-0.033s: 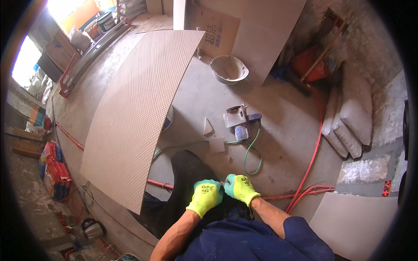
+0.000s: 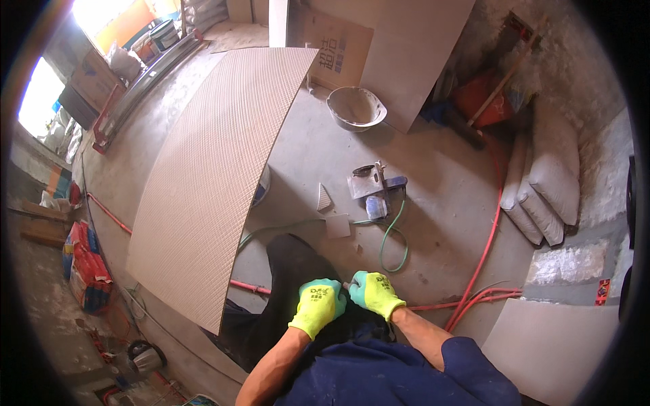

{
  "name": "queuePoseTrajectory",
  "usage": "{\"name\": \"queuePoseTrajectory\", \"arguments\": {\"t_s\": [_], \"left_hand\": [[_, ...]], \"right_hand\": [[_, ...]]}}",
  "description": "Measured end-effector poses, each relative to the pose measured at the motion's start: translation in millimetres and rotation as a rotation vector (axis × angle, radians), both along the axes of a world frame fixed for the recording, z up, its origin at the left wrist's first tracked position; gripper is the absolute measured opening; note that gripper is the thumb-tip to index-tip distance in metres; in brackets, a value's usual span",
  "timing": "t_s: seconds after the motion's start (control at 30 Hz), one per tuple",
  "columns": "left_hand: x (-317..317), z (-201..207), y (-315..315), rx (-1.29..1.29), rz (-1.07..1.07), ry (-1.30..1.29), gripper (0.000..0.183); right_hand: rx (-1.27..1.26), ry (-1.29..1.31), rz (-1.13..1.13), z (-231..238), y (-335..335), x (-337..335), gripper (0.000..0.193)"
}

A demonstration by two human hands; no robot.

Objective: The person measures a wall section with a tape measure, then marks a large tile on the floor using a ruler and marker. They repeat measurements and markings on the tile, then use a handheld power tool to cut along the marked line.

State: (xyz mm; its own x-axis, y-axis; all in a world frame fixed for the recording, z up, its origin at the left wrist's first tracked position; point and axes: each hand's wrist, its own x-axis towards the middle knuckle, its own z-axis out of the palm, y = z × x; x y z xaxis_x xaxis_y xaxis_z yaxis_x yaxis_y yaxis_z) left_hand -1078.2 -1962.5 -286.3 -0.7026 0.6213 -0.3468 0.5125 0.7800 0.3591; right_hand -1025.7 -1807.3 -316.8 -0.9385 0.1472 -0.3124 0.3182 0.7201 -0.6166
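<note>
My left hand (image 2: 320,304) and my right hand (image 2: 371,294) wear yellow gloves with green fingers. Both are closed and held close together over my dark-trousered leg (image 2: 294,260). Between the fingertips a small greyish bit shows, too little of it to name. To the left, a large tile (image 2: 203,162) with a ribbed, cross-hatched back stands tilted, apart from my hands. Beyond the hands, a handheld power cutter (image 2: 379,189) with a green cord (image 2: 404,237) rests on the floor. Near it lie a small square tile piece (image 2: 338,226) and a triangular offcut (image 2: 323,197).
A mortar-stained bowl (image 2: 356,109) sits ahead, by a leaning large panel (image 2: 406,61) and cardboard (image 2: 335,51). Filled sacks (image 2: 550,176) are stacked at right. Red pipes (image 2: 484,257) cross the floor. Another flat slab (image 2: 548,352) lies at lower right. A bucket (image 2: 263,184) is partly hidden behind the tile.
</note>
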Motion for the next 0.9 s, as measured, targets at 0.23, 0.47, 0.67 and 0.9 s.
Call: {"name": "queuePoseTrajectory", "arguments": {"t_s": [0.23, 0.47, 0.67, 0.9], "left_hand": [[-3.7, -2.0, 16.2, -0.167, 0.031, -0.035, 0.022], [-2.3, -9.8, 5.9, -0.078, -0.108, 0.044, 0.019], [-1.7, -14.7, -15.3, 0.125, -0.16, 0.027, 0.015], [5.5, 16.3, -33.5, 0.406, 0.066, 0.083, 0.018]], "right_hand": [[-0.071, -0.083, -0.039, 7.7, -1.1, -3.4, 0.022], [-0.013, -0.004, -0.035, -7.8, -5.3, 3.3, 0.02], [-0.099, -0.008, -0.065, -31.7, -12.6, -3.6, 0.023], [-0.413, -0.165, -0.103, -55.9, 31.2, -6.5, 0.024]]}}
